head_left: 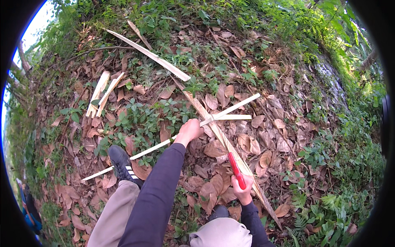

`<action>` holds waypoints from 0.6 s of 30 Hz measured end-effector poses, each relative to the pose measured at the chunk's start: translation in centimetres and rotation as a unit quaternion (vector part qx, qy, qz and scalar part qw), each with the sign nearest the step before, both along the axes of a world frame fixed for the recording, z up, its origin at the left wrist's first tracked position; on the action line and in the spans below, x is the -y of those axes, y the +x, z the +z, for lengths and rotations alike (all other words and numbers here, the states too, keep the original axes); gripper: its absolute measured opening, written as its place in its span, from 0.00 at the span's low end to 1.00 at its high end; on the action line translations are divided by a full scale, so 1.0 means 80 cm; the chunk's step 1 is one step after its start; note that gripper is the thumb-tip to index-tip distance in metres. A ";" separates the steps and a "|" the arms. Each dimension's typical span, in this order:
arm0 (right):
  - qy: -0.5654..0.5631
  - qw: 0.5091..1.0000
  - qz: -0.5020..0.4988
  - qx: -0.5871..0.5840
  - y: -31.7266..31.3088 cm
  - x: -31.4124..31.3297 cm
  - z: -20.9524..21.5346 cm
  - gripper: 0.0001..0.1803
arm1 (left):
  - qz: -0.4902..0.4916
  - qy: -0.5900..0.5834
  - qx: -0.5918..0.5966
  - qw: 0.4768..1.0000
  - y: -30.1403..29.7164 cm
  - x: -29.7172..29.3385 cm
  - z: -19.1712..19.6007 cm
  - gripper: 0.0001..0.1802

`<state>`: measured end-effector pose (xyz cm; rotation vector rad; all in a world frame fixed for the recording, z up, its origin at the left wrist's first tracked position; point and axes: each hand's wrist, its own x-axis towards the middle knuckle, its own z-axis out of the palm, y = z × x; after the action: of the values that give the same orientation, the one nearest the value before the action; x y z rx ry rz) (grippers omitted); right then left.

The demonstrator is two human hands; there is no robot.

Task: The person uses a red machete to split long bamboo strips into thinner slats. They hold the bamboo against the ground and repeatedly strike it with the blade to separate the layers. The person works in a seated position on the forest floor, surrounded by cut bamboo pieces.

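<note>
My left hand [191, 130] is closed around a long pale wooden stick [152, 150]. The stick runs from the lower left, passes at my left shoe [123, 164], and crosses over a long split plank [197, 105] on the leaves. My right hand [242, 188] grips the red handle of a saw [236, 169], which points up toward the crossing. Its blade is hard to make out against the plank. A second pale stick [236, 117] pokes out to the right, just below the first one's end.
Two short split wood pieces [98, 94] lie at the left. A long pale sliver [148, 53] stretches across the far ground beside a shorter strip [139, 35]. Dry brown leaves and low green plants cover the slope. A grey rock-like surface [331, 80] shows at far right.
</note>
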<state>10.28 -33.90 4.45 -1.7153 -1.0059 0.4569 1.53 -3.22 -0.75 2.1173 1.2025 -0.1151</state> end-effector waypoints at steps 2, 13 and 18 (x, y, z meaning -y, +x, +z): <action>0.006 1.000 0.001 0.010 0.000 -0.002 0.000 0.04 | 0.005 0.011 0.007 1.000 -0.003 0.000 -0.005 0.17; -0.008 0.998 0.008 0.057 0.012 -0.003 0.013 0.08 | -0.008 0.027 0.016 0.999 -0.003 0.001 -0.002 0.17; -0.027 0.999 0.020 0.028 0.015 -0.033 -0.004 0.09 | 0.007 -0.018 -0.006 1.000 -0.004 -0.007 0.002 0.17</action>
<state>11.45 -31.23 4.14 -1.7663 -1.0787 0.4688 1.21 -2.62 -0.56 2.0796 1.2128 -0.1421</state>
